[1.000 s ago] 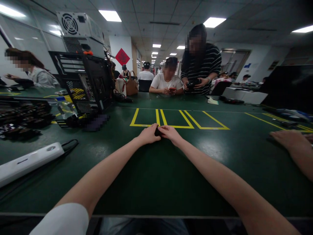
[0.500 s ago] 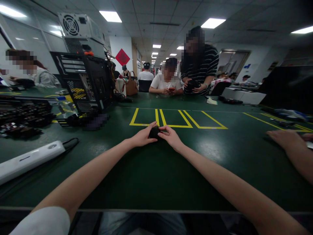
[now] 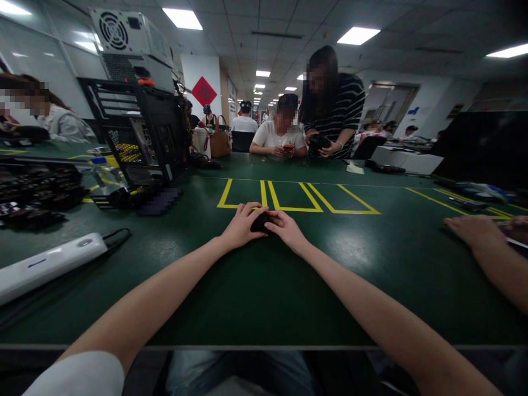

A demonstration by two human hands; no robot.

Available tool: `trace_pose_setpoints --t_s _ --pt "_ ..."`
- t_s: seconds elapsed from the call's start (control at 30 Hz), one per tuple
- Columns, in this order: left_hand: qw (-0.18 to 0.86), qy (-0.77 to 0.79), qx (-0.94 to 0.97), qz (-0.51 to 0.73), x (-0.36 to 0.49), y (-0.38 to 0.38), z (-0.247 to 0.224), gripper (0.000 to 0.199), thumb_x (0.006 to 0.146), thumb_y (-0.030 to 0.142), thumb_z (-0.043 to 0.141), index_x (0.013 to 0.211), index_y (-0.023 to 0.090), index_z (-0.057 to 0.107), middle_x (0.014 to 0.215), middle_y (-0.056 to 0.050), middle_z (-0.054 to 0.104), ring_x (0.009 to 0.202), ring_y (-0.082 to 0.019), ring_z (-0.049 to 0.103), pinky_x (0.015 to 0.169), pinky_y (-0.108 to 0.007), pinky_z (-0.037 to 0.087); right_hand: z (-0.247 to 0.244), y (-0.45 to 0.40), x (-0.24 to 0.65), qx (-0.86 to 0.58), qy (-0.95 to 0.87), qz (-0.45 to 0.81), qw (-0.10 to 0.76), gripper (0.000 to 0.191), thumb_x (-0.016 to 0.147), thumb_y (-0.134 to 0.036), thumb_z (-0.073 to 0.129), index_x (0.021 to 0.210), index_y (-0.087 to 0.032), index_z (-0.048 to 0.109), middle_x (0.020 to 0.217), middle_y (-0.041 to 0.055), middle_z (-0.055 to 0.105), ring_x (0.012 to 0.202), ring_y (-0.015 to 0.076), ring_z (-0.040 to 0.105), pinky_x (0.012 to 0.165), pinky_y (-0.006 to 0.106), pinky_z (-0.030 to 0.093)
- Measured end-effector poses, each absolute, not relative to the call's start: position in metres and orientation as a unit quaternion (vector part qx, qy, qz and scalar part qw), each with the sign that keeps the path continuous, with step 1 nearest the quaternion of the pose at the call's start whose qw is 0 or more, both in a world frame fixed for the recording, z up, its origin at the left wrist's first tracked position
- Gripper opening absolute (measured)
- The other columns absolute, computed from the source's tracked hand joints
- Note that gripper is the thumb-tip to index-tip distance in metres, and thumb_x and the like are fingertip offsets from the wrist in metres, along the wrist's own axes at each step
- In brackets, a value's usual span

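A small black rounded object (image 3: pixel 259 221) is between my hands, just in front of the yellow tape lines on the green table (image 3: pixel 247 297). My left hand (image 3: pixel 241 226) curls around its left side, the fingers over the top and the thumb along the near edge. From the right, my right hand (image 3: pixel 287 232) pinches its edge with thumb and fingertips. Its exact kind does not show, since my fingers cover much of it.
An open computer case (image 3: pixel 142 132) with a power supply (image 3: pixel 130 36) on top stands at left, near a white power strip (image 3: pixel 53 264). Yellow tape outlines (image 3: pixel 295 209) mark the table. Another person's hand (image 3: pixel 474 231) rests at right; two people are across.
The fingers of my left hand have moved further over the top of the black object. My right hand keeps nearly the same pinch. The view has shifted slightly.
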State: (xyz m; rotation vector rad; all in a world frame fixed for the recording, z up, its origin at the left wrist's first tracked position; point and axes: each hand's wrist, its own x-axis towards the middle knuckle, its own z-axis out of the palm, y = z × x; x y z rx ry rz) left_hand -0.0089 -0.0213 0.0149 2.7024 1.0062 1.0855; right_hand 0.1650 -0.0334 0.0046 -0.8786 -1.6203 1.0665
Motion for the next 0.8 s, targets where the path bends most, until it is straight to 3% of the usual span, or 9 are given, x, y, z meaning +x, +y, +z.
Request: trace_pose_setpoints --t_s 0.23,0.47,0.63,0.8 --pt "0.092 0.311 0.882 0.341 -0.0098 -0.0210 0.0113 0.068 0.069 0.027 0.062 0.126 0.028 0.025 0.122 -0.004 0.045 0.111 -0.020 0.044 0.092 -0.039 0.038 0.0019 -0.0303 0.1670 -0.363 -0.674 0.427 0.481 0.027 0.069 -0.021 0.058 0.096 -0.021 0.051 0.100 0.0022 0.055 0.097 0.0164 0.053 0.088 0.038 0.042" --pt "0.070 0.331 0.877 0.340 -0.0081 -0.0234 0.0113 0.067 0.068 0.029 0.063 0.125 0.026 0.028 0.122 -0.005 0.047 0.110 -0.020 0.046 0.092 -0.037 0.038 0.0016 -0.0327 0.1663 -0.348 -0.670 0.433 0.492 0.031 0.066 -0.020 0.062 0.095 -0.021 0.051 0.102 0.0017 0.054 0.099 0.0161 0.052 0.090 0.036 0.040" --pt "0.059 0.341 0.878 0.330 -0.0077 -0.0262 0.0121 0.066 0.070 0.030 0.060 0.126 0.026 0.026 0.122 -0.005 0.046 0.109 -0.021 0.047 0.091 -0.037 0.039 0.0010 -0.0314 0.1653 -0.364 -0.653 0.438 0.499 0.025 0.068 -0.026 0.060 0.091 -0.021 0.052 0.095 0.0019 0.055 0.090 0.0149 0.055 0.084 0.036 0.044" --pt "0.050 0.339 0.881 0.325 -0.0075 -0.0280 0.0129 0.065 0.071 0.030 0.059 0.127 0.025 0.024 0.124 -0.005 0.044 0.110 -0.020 0.045 0.091 -0.037 0.038 0.0014 -0.0296 0.1661 -0.389 -0.646 0.432 0.495 0.038 0.066 -0.026 0.063 0.101 -0.021 0.050 0.099 0.0035 0.055 0.092 0.0164 0.055 0.086 0.038 0.043"
